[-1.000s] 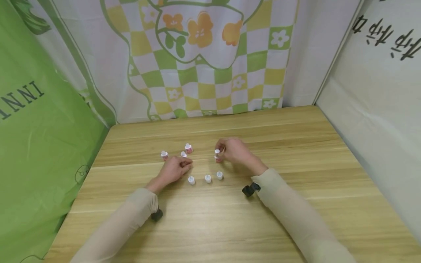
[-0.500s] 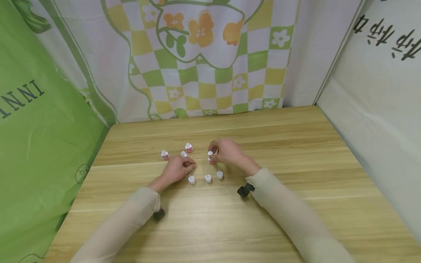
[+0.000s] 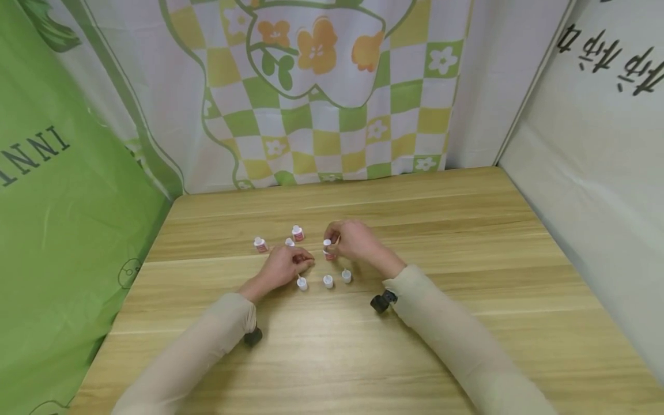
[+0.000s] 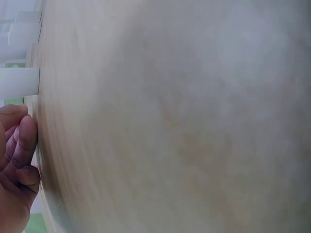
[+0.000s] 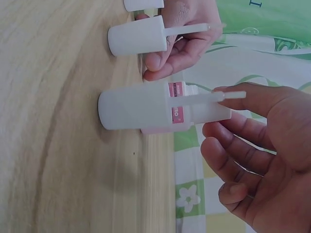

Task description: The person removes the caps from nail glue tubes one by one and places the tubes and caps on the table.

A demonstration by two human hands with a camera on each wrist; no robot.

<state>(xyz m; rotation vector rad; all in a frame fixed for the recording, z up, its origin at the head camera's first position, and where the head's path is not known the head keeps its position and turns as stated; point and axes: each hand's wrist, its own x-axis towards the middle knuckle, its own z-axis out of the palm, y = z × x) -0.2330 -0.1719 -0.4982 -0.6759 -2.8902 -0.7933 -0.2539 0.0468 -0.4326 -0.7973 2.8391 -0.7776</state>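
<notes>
My right hand (image 3: 354,239) pinches a small white bottle (image 3: 329,255) with a pink-red label by its white top, thumb on one side and fingers on the other. The bottle stands upright, close over the tabletop; in the right wrist view a brush cap (image 5: 133,107) partly covers it. To its left, my left hand (image 3: 282,266) lies low at the table with loosely curled fingers, thumb and forefinger tips close together and nothing visible between them. Three white brush caps stand brush-up in front of the hands: a left one (image 3: 302,284), a middle one (image 3: 328,282) and a right one (image 3: 346,277).
Beyond the left hand stand similar bottles: one at the left (image 3: 260,245), one farther back (image 3: 297,233), and a third (image 3: 290,242) half hidden by that hand. The wooden table (image 3: 332,357) meets a patterned curtain (image 3: 327,138) at the back.
My right hand has moved left with the bottle, bringing it nearer my left hand. My left hand has shifted slightly right. The brush caps and other bottles stay put.
</notes>
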